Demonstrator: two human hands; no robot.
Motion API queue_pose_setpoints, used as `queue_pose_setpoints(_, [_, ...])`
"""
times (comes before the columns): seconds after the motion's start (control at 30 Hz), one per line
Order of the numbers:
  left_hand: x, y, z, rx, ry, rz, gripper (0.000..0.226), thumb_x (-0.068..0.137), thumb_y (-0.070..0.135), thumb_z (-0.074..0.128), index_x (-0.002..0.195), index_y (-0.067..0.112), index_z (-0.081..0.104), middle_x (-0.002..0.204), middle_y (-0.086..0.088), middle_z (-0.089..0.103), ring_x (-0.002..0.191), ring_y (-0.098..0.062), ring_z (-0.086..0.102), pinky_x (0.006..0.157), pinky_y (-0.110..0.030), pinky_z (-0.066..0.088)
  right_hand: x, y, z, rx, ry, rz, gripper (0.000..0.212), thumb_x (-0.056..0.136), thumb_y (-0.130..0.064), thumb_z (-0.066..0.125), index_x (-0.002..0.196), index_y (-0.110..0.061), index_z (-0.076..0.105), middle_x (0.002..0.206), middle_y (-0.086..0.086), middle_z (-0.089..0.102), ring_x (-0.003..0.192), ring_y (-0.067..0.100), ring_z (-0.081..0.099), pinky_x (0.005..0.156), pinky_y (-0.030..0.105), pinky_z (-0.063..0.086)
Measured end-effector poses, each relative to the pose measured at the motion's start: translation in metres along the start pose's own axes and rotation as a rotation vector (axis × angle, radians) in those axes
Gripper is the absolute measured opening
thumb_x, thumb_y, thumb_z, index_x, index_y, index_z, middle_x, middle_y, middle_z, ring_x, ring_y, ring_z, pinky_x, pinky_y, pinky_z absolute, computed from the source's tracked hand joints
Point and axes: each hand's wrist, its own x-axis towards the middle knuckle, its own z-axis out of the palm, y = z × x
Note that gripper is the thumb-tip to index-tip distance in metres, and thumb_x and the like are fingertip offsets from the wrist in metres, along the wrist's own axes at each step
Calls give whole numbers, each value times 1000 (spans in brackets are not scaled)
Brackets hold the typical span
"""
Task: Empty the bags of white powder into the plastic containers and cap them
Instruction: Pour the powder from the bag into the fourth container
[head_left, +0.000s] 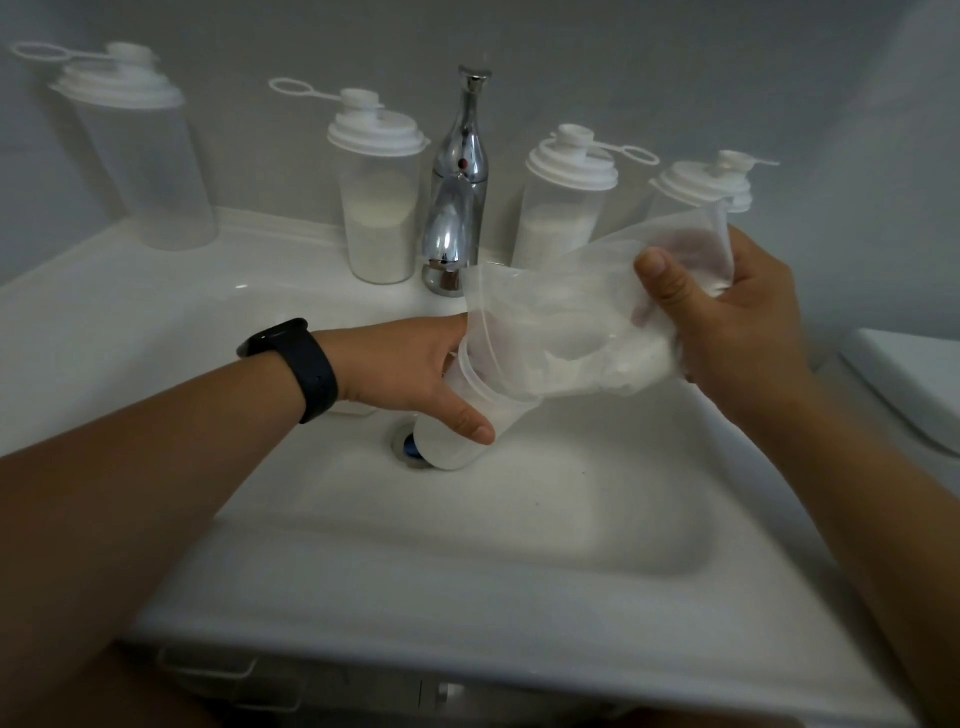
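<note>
Open container (462, 415) apparently part-filled with powder; two capped containers (378, 208) hold some.

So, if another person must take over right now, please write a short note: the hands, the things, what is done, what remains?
Left hand grips the open container, tilted over the sink drain.
Right hand grips the bag, its mouth at the container's rim; powder remains in the bag.
Done: capped containers along the sink's back edge, two clearly with powder; the far left one looks empty, the far right one is partly hidden.
Left: finish emptying the bag, then cap this container; its lid is not in view.
</note>
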Motion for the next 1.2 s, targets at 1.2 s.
queue_pose_setpoints(1.2, [0, -3, 0, 18, 6, 5, 97, 60, 56, 91, 143, 40, 45, 135, 23, 62, 127, -2, 59, 114, -40, 46, -3, -2, 3, 0, -23, 1, 13, 91, -45, 67, 96, -34, 66, 73, -22, 70, 62, -1, 65, 52, 10, 44])
